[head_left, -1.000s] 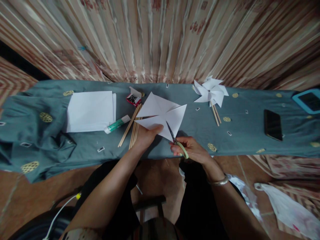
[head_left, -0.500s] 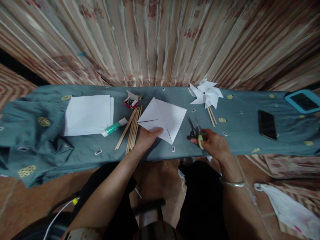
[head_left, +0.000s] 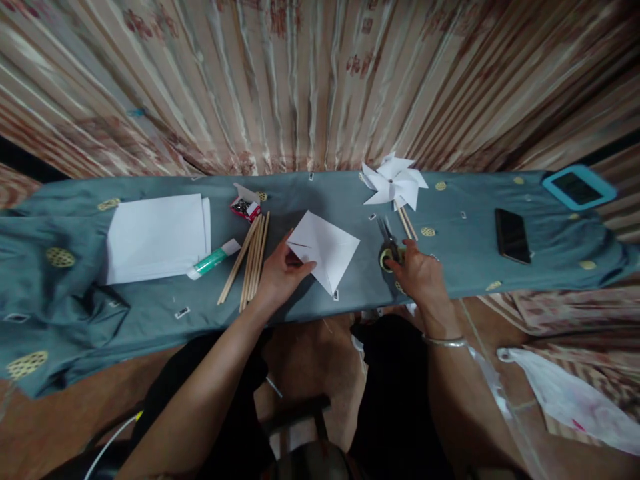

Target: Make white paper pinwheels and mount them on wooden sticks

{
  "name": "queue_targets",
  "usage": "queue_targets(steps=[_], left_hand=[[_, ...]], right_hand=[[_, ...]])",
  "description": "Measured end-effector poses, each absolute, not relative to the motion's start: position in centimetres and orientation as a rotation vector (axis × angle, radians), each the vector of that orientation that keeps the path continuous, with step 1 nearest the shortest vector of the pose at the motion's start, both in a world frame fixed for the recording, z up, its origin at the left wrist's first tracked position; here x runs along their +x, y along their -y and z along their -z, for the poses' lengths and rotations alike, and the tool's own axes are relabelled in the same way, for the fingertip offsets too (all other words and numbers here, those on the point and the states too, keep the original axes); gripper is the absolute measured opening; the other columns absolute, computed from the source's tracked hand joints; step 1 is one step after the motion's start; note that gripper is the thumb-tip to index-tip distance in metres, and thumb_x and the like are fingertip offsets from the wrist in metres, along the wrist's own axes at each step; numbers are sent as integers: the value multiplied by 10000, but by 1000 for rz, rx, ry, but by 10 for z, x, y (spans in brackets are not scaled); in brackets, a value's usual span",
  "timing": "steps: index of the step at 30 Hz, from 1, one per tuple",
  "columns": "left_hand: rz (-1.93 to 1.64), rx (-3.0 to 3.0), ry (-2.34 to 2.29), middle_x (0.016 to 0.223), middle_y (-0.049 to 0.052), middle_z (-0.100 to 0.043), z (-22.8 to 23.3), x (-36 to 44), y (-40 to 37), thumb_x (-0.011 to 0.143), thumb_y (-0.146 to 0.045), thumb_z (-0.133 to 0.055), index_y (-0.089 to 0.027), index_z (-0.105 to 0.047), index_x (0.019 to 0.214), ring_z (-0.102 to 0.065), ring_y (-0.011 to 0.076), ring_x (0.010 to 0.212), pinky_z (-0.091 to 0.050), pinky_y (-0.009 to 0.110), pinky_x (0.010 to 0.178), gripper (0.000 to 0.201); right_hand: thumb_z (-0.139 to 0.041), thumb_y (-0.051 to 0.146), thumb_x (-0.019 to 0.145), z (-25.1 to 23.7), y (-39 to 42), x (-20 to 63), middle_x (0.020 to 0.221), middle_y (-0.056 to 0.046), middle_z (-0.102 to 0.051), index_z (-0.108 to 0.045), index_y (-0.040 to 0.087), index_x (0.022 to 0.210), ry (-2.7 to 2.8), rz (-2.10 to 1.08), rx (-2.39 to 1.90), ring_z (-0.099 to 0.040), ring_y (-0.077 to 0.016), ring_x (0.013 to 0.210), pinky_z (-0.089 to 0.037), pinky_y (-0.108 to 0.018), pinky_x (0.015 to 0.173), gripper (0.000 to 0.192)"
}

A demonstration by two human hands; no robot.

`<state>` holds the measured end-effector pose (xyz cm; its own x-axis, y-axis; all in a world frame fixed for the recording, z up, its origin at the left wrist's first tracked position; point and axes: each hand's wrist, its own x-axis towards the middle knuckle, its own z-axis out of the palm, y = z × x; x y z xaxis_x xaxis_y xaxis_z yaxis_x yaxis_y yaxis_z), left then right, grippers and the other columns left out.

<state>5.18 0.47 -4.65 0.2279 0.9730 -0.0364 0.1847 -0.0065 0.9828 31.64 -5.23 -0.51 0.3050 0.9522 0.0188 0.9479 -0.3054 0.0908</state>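
Note:
A square white paper (head_left: 327, 250), creased, with slits running in from its corners, is held by its left corner between the thumb and fingers of my left hand (head_left: 285, 272). To the right, my right hand (head_left: 420, 273) has its fingers at the handles of a pair of scissors (head_left: 387, 248), which are low at the cloth with blades pointing away from me. Beyond the scissors lies a white paper pinwheel (head_left: 395, 183) with wooden sticks (head_left: 407, 221) under it. Several more wooden sticks (head_left: 254, 263) lie just left of my left hand.
On the patterned green cloth (head_left: 155, 310) lie a stack of white paper (head_left: 155, 240), a glue stick (head_left: 213, 260) and a small red box of metal pins (head_left: 246, 205). At the right are a black phone (head_left: 513, 235) and a blue-framed tablet (head_left: 580, 187). A curtain (head_left: 300, 87) hangs behind.
My left hand has raised the paper's left corner and tilted it. My right hand has lowered the scissors to the cloth. The whole view has shifted slightly.

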Motion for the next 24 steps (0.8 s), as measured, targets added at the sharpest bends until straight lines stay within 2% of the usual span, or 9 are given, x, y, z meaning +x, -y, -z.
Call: queue_targets(steps=[3, 5, 8, 10, 15, 18, 21, 24], left_hand=[[-1126, 1813, -1336, 1414, 156, -523, 40, 36, -5, 755, -351, -724, -189, -422, 1392, -543, 309, 1247, -471, 508, 1022, 723], [-1155, 2148, -1359, 1476, 156, -455, 34, 32, -3, 812, -355, -677, -186, -417, 1411, -390, 326, 1386, -342, 545, 1131, 674], [-920, 2462, -1207, 1392, 120, -561, 28, 39, 5, 914, -230, -513, -180, -549, 1307, -399, 282, 1388, -287, 525, 1168, 398], [-705, 2541, -1120, 1343, 103, -614, 29, 50, 10, 930, -182, -453, -183, -615, 1232, -420, 272, 1380, -220, 557, 1188, 343], [-456, 2557, -1102, 1414, 120, -558, 38, 70, 14, 947, -245, -452, -170, -581, 1288, -367, 281, 1422, -146, 588, 1196, 372], [-419, 2542, -1135, 1429, 132, -540, 42, 72, 11, 945, -274, -469, -158, -559, 1306, -357, 278, 1427, -175, 563, 1194, 390], [-391, 2543, -1148, 1446, 148, -517, 45, 71, 10, 940, -280, -482, -130, -529, 1332, -368, 277, 1418, -208, 535, 1191, 422], [-389, 2561, -1145, 1453, 157, -507, 46, 70, 10, 942, -280, -485, -114, -515, 1344, -367, 275, 1417, -207, 522, 1195, 437]], right_hand=[[-562, 318, 913, 4, 52, 317, 931, -164, -744, -567, 114, 1210, -1807, -113, 2498, -715, -284, 854, -484, -337, 714, 361], [-530, 310, 924, 3, 52, 318, 1014, -176, -727, -616, 135, 1150, -1836, -158, 2514, -695, -292, 906, -489, -357, 751, 299], [-511, 304, 915, 2, 50, 317, 1074, -198, -705, -661, 131, 1089, -1926, -226, 2555, -657, -330, 970, -495, -410, 813, 288], [-502, 296, 906, 3, 45, 314, 1029, -197, -714, -688, 141, 1034, -2002, -221, 2585, -647, -345, 964, -496, -438, 832, 274], [-427, 236, 925, 17, 24, 290, 1017, -140, -739, -702, 165, 989, -2344, 32, 2611, -661, -274, 964, -493, -382, 897, 291], [-489, 241, 903, 30, 8, 267, 1004, -122, -739, -701, 173, 930, -2508, 112, 2598, -653, -264, 988, -483, -387, 931, 224], [-590, 265, 860, 40, -4, 251, 1096, -147, -710, -688, 156, 913, -2671, 154, 2532, -615, -281, 1080, -449, -409, 992, 156], [-601, 252, 848, 46, -9, 246, 1085, -151, -703, -675, 150, 891, -2711, 190, 2473, -614, -282, 1054, -449, -404, 977, 133]])
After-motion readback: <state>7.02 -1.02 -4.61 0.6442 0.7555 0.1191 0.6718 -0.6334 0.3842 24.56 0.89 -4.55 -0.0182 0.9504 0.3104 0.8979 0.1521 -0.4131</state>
